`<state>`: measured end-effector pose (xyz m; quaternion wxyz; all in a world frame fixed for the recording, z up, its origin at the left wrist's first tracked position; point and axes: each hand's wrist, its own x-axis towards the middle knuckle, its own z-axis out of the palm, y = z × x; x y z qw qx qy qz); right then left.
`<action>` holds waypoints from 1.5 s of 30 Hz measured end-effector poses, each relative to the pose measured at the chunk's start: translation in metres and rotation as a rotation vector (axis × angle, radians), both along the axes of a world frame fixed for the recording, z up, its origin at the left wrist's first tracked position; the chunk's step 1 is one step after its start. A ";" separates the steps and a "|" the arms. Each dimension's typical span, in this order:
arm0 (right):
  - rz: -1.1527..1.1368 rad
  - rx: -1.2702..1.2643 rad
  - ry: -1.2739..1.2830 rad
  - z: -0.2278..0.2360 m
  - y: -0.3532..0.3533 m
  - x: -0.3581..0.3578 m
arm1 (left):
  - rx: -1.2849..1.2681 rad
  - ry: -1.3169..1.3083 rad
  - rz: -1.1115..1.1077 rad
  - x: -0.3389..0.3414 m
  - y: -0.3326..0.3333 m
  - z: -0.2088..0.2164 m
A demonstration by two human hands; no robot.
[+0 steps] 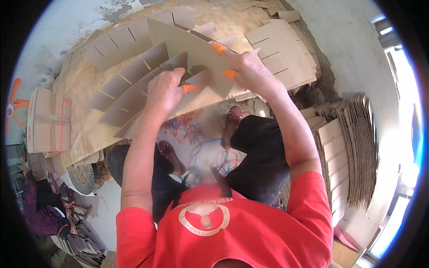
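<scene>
My left hand, with orange covers on its fingertips, is closed on the near ends of several slotted cardboard divider strips. These strips stand on edge, roughly parallel, and fan out to the left. In my right hand, also with orange finger covers, is a wide cardboard divider piece, pinched near its right end. It slants across the strips, close to my left fingers. Whether its slots have met theirs I cannot tell. Behind them, another slotted cardboard piece stands on the table.
The wooden table bears a pile of flat slotted cardboard sheets at the right. Tall cardboard stacks stand beside my right arm. To the left are a taped carton, an orange-bladed fan and another person. Coloured cords litter the floor.
</scene>
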<state>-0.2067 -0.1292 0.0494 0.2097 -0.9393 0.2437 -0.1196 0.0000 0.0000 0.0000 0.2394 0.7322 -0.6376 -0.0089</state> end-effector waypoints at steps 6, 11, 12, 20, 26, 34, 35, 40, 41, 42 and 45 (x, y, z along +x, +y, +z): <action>-0.067 -0.090 0.126 -0.019 0.012 0.000 | -0.048 0.141 -0.080 -0.001 -0.002 -0.028; 0.034 -0.086 0.246 -0.035 0.004 0.003 | 0.043 0.088 -0.043 -0.002 -0.002 -0.018; -0.003 -0.073 0.021 -0.038 -0.006 -0.009 | -0.003 0.092 -0.024 -0.004 0.000 -0.016; -1.015 -0.408 0.166 -0.077 -0.138 -0.129 | -0.307 0.075 0.044 0.003 0.047 -0.017; -1.170 -0.133 0.485 -0.128 -0.153 -0.180 | -0.256 0.068 0.123 0.013 0.073 -0.012; -1.285 -0.109 0.349 -0.139 -0.168 -0.209 | -0.239 0.056 0.136 0.026 0.078 -0.023; -1.314 -0.081 0.300 -0.138 -0.169 -0.213 | -0.246 0.049 0.127 0.026 0.079 -0.022; -1.213 -0.122 -0.052 -0.109 -0.181 -0.233 | -0.269 0.133 0.186 0.019 0.075 -0.026; -1.109 -0.196 -0.175 -0.085 -0.169 -0.214 | -0.281 0.118 0.187 0.021 0.078 -0.026; -0.993 -0.327 -0.280 -0.064 -0.169 -0.215 | -0.296 0.126 0.169 0.017 0.074 -0.024; -0.899 -0.264 -0.614 0.020 -0.112 -0.138 | -0.310 0.091 0.153 0.012 0.077 -0.019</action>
